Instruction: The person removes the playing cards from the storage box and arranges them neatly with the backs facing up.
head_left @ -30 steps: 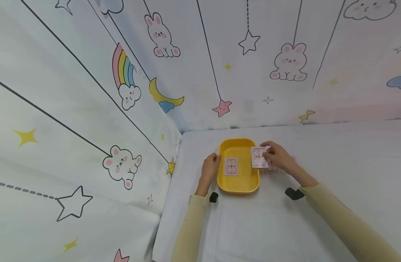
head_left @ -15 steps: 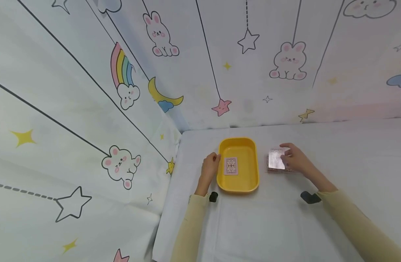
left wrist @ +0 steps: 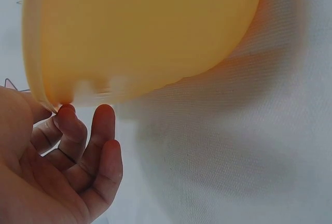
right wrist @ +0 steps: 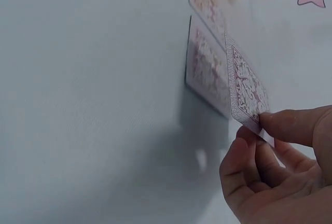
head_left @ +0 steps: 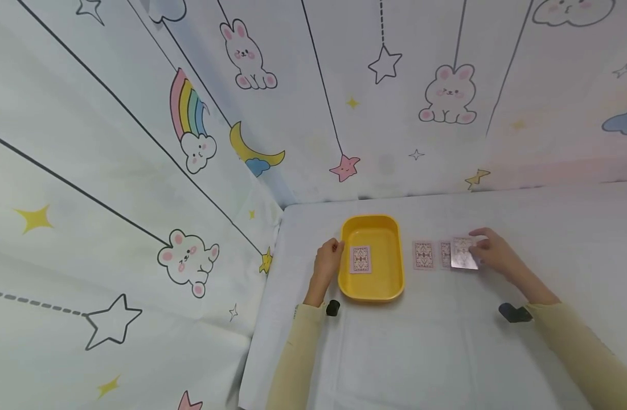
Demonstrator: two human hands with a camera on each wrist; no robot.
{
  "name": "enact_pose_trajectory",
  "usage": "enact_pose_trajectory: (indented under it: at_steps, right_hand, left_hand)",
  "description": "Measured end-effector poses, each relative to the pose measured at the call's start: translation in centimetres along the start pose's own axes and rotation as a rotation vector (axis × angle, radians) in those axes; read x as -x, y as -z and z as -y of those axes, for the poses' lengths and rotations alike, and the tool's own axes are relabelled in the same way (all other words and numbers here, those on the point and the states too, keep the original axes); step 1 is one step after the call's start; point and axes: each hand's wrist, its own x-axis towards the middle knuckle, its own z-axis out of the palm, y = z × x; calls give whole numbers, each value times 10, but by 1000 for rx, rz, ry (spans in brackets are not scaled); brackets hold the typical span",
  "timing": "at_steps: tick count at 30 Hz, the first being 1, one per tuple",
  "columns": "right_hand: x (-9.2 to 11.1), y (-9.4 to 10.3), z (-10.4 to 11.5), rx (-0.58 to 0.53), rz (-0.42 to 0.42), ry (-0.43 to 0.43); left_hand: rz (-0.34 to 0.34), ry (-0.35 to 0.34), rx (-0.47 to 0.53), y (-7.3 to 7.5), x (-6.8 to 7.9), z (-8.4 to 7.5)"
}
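Note:
With thumb and fingers, my left hand (head_left: 327, 263) pinches the left rim of a yellow plastic tray (head_left: 387, 259); the left wrist view shows the fingertips at the tray's edge (left wrist: 56, 109). One patterned playing card (head_left: 360, 259) lies back up in the tray's left half. My right hand (head_left: 496, 255) holds another playing card (head_left: 463, 253) by its right edge, slightly tilted above the table. In the right wrist view, thumb and fingers pinch this card (right wrist: 250, 89), its patterned back showing. It partly covers a card (head_left: 445, 254) lying on the cloth.
A further playing card (head_left: 423, 254) lies back up just right of the tray. White cloth (head_left: 405, 353) covers the table. Printed curtains (head_left: 313, 102) stand behind the table and along its left side.
My right hand has carried its playing card rightward from the tray's right rim, over the cards on the table. Two cards on the cloth have come into clearer view. The left hand stays put.

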Motion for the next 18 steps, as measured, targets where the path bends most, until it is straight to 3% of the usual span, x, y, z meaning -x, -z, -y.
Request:
enact_pose_trajectory:
  at_steps: [18]
  right_hand:
    - [4, 16, -24, 114, -30, -31]
  left_hand:
    - [-6, -3, -6, 1, 2, -1]
